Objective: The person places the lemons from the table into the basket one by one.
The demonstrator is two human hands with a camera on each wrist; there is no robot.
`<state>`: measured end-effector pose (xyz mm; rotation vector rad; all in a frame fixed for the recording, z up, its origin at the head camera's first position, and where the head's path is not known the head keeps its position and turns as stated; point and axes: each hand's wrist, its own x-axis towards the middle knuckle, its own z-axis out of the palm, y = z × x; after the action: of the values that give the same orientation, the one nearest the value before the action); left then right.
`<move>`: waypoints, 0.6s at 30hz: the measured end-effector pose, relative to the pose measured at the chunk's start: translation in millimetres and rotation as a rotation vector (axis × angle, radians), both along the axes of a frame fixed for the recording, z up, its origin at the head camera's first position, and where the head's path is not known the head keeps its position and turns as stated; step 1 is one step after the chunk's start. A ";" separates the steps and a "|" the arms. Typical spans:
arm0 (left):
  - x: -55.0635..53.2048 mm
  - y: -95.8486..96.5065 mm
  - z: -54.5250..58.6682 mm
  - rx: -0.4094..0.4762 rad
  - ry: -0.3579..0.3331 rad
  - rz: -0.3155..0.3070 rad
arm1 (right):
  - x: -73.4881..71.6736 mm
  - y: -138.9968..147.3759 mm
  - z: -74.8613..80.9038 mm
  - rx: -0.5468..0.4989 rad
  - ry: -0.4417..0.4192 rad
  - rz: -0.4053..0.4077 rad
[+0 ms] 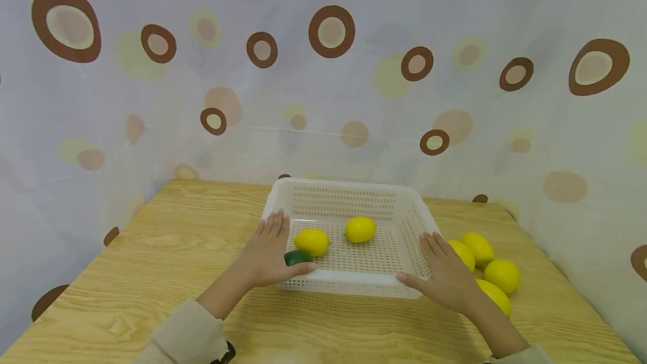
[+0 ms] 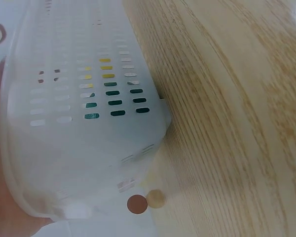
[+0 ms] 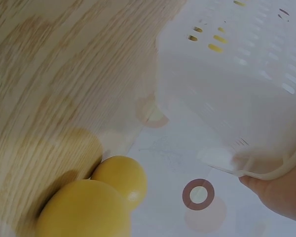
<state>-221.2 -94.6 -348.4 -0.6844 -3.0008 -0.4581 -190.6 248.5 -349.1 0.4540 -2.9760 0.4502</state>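
Observation:
A white plastic basket (image 1: 349, 275) with slotted walls stands in the middle of the table. My left hand (image 1: 265, 260) rests over its left rim, fingers straight, thumb along the front rim. On the right rim lies my right hand (image 1: 447, 274), its fingers also straight and its thumb at the front corner. Inside the basket are two yellow lemons (image 1: 311, 242) and a dark green rounded thing (image 1: 298, 258), partly hidden by the left hand and front rim. In the left wrist view, green and yellow show through the slots of the basket wall (image 2: 89, 148).
Several yellow lemons (image 1: 502, 276) lie on the wooden table (image 1: 126, 274) right of the basket, partly behind the right hand and forearm. Two lemons (image 3: 86, 212) appear close in the right wrist view. A patterned cloth (image 1: 323, 100) hangs behind the table and at both sides.

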 end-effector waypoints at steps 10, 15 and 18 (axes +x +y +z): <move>-0.5 0.3 -2.7 0.002 0.009 0.015 | 1.0 2.2 -0.3 -0.043 0.003 0.020; 0.0 0.5 -2.5 0.006 0.008 0.025 | 1.6 7.5 -1.9 -0.137 0.057 0.062; 0.3 1.2 -1.9 0.004 0.005 0.027 | 1.1 13.0 -4.3 -0.214 0.100 0.089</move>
<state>-220.8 -93.4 -350.3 -0.6435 -2.9998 -0.4603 -189.6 261.5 -353.4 0.5699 -2.7802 0.7231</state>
